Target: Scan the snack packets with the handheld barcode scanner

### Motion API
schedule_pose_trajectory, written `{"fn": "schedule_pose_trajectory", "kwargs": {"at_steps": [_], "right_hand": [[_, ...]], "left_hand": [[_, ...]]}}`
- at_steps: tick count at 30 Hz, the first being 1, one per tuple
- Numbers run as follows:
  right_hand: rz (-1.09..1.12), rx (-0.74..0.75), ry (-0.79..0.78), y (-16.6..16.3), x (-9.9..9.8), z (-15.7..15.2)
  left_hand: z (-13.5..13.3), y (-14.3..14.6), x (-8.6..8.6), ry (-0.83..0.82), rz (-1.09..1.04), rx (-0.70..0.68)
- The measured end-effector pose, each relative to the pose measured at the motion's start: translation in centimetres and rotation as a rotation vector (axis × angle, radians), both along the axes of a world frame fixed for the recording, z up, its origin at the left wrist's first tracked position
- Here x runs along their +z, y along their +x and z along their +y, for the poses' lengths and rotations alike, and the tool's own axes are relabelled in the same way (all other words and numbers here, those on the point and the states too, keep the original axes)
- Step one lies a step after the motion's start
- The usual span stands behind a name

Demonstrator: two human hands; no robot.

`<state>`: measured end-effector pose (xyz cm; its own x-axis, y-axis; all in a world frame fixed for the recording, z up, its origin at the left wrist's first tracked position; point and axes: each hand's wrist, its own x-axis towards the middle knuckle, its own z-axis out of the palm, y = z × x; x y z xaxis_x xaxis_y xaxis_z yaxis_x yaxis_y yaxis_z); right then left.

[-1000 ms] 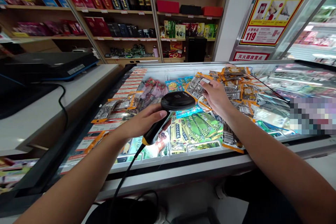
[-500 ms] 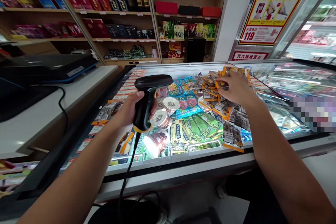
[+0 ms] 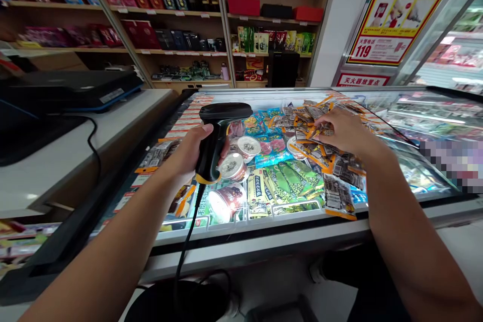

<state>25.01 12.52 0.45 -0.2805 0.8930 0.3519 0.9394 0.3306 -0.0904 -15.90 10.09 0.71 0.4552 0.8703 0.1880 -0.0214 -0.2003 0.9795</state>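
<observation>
My left hand [image 3: 192,153] grips the handle of a black barcode scanner [image 3: 218,133], held upright above the glass lid of a chest freezer [image 3: 264,231]; its cable hangs down toward the floor. My right hand [image 3: 345,133] rests fingers-down on a pile of orange-edged snack packets [image 3: 324,153] spread over the lid, fingertips curled on one packet at the pile's far side. Under the glass lie ice cream cups [image 3: 234,167] and green wrapped bars [image 3: 290,181].
A white counter [image 3: 56,161] with a dark flat device [image 3: 71,90] stands at left. Wooden shelves [image 3: 181,53] of boxes and bottles fill the back wall. A red and yellow poster [image 3: 392,10] hangs at right beside a glass-door cooler [image 3: 453,55].
The scanner swung from pointing at a packet to upright. My right hand put the lifted packet down and now rests on the pile, drawn slightly nearer.
</observation>
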Motion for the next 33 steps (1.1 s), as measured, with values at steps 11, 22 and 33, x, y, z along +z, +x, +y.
{"fn": "schedule_pose_trajectory", "kwargs": {"at_steps": [11,22,33], "right_hand": [[0.075,0.044,0.069,-1.9,0.3,-0.9],[0.243,0.199,0.197,-5.8,2.5,-1.9],[0.109,0.578,-0.209,-25.6,-2.2,-1.3]], "left_hand": [[-0.5,0.6,0.5,-0.023,-0.026,0.032],[0.0,-1.4,1.6,-0.001,-0.098,0.013],[0.8,-10.2,4.4,-0.183,-0.569,0.117]]}}
